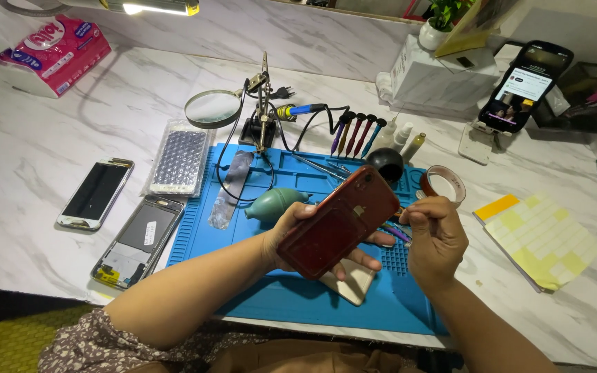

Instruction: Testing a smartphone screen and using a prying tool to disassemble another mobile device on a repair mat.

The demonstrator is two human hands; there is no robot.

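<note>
Seen from your head camera, your left hand [291, 238] cradles a red phone [338, 222] from beneath, back side up, thumb hooked over its near-left edge and fingers wrapped under so that their tips show past the lower right edge; that hand is closed around the phone. The phone hangs just above the middle of the blue repair mat [278, 290], and its long axis runs on a slant, from its lower end near your left wrist up to the camera corner, which points away and to the right. Your right hand [437, 238] sits just to the right of the phone, at the level of its upper half, fingers curled and pressed together on something thin; you cannot tell from here exactly what it pinches, though slim coloured tool tips [396, 233] show between that hand and the phone. The right hand is the free one nearest the phone's right long edge. Under the phone, on the mat, lies a pale flat panel [354, 284]. Beyond the phone on the mat are a teal dust blower [274, 202], a black round ball [385, 163] and a roll of tape [443, 184]. Left of the mat, on the marble worktop [29, 152], lie a phone with a dark screen [95, 192] and an opened phone frame [137, 238].
</note>
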